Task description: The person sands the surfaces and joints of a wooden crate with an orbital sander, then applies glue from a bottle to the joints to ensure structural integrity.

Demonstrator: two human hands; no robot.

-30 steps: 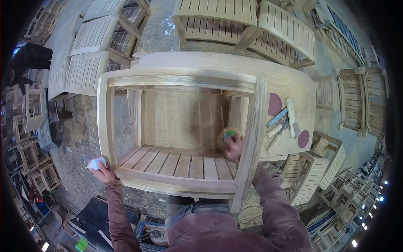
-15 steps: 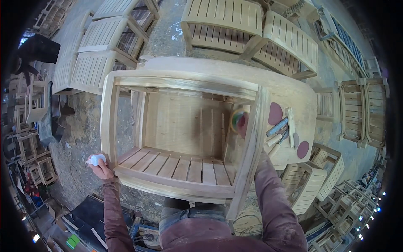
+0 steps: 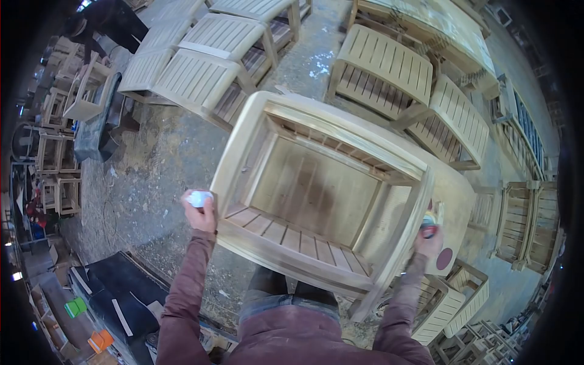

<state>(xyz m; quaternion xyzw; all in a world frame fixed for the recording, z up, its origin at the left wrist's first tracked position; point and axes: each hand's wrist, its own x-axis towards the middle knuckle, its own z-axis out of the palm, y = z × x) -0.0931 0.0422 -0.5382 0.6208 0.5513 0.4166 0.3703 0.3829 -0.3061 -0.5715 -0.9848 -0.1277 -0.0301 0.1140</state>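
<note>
A pale wooden frame with slatted panels [image 3: 267,234] lies across a wooden worktable [image 3: 453,182], tilted in the view. At its left side, my left hand [image 3: 201,214] is closed round a small white object [image 3: 198,198], perhaps a bottle. Beyond the frame's right side, my right hand [image 3: 429,241] is closed on a round, red and green roll-like item [image 3: 429,227]. A dark red sanding disc [image 3: 444,259] lies on the worktable just below that hand. The tools near it are mostly hidden by the hand and frame.
Slatted wooden tables [image 3: 204,76] stand at the upper left, and more [image 3: 386,64] at the upper right. A person in dark clothes [image 3: 112,21] bends over at the far left. A black-covered surface [image 3: 115,286] is at the lower left.
The whole view has turned, and the frame now appears tilted and farther right. My right hand, earlier mostly hidden behind the frame, now shows outside its right side with the round item.
</note>
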